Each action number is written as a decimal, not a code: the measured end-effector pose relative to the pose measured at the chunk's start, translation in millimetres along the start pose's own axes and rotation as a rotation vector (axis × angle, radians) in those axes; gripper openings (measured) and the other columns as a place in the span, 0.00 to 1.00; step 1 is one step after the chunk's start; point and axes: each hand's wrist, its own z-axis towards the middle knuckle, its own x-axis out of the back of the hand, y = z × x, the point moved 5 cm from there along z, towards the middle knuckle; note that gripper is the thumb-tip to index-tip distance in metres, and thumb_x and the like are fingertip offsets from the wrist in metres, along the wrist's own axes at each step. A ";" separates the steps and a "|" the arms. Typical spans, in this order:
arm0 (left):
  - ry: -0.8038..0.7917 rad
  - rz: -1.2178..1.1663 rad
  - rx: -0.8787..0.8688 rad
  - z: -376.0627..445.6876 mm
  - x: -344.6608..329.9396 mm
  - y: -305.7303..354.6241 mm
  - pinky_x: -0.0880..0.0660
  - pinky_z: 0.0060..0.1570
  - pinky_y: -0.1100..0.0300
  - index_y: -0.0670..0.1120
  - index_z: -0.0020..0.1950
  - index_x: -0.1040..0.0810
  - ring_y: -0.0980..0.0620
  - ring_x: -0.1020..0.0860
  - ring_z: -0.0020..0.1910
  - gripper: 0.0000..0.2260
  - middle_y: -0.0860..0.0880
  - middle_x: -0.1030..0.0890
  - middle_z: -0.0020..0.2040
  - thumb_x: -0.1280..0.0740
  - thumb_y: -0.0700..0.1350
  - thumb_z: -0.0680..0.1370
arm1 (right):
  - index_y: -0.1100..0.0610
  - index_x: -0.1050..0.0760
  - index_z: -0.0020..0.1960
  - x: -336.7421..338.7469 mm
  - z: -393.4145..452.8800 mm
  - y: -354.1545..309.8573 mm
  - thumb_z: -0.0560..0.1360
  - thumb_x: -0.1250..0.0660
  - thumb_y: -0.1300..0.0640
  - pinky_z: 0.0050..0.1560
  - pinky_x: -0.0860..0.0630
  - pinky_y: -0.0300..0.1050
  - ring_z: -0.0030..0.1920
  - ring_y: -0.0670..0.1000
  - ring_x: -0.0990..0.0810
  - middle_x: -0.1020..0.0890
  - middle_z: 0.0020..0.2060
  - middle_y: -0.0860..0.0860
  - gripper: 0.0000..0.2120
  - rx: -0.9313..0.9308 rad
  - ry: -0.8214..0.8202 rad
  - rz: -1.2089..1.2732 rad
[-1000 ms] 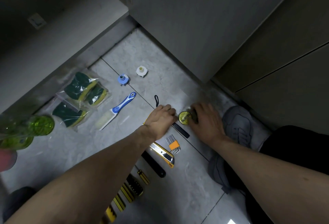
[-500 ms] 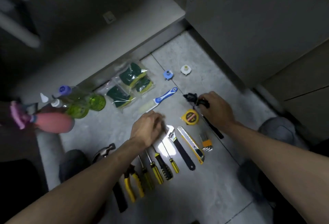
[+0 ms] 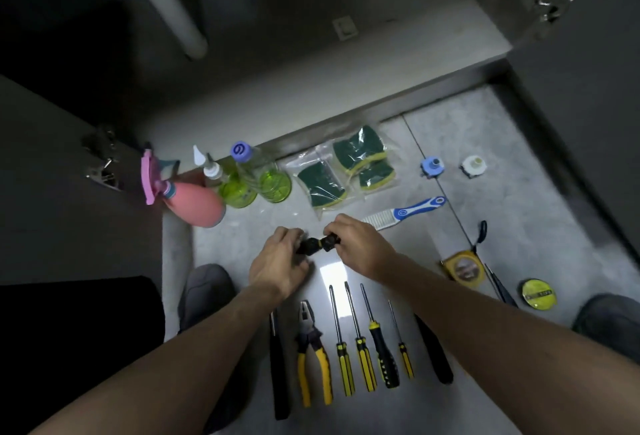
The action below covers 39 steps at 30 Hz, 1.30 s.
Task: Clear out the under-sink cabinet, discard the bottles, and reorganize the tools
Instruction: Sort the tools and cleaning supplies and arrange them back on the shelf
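Bagged sponges (image 3: 346,171) (green, yellow-edged)

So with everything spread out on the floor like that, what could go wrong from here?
Both hands, left and right, grip a small black object above the floor; if it slips it could drop among the screwdrivers and knock the row crooked. The forearms hang right over the pliers, so lowering them might shove the tools. The pink spray bottle and green bottles stand close together near the left knee, easy to topple.
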 end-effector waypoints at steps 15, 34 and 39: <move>-0.006 0.210 -0.120 44.5 -17.1 12.7 0.27 0.50 0.56 0.56 0.61 0.23 0.48 0.27 0.60 0.13 0.54 0.25 0.60 0.31 0.50 0.76 | 0.56 0.19 0.56 82.5 -40.3 121.4 0.73 0.30 0.61 0.47 0.31 0.49 0.53 0.57 0.25 0.21 0.52 0.54 0.12 -0.188 0.104 -0.353; 0.125 0.058 0.134 10.1 92.2 -12.7 0.27 0.45 0.57 0.52 0.59 0.23 0.45 0.21 0.54 0.16 0.50 0.19 0.56 0.37 0.59 0.76 | 0.52 0.22 0.61 132.9 37.2 -14.9 0.76 0.35 0.60 0.54 0.25 0.50 0.57 0.52 0.25 0.21 0.55 0.49 0.14 -0.216 0.208 -0.068; -0.120 0.393 0.084 16.2 166.8 -29.0 0.27 0.53 0.55 0.47 0.61 0.22 0.42 0.23 0.60 0.18 0.42 0.21 0.61 0.37 0.56 0.77 | 0.53 0.23 0.63 147.2 78.2 -105.4 0.76 0.34 0.58 0.61 0.26 0.50 0.60 0.51 0.25 0.21 0.58 0.49 0.15 -0.110 0.191 -0.079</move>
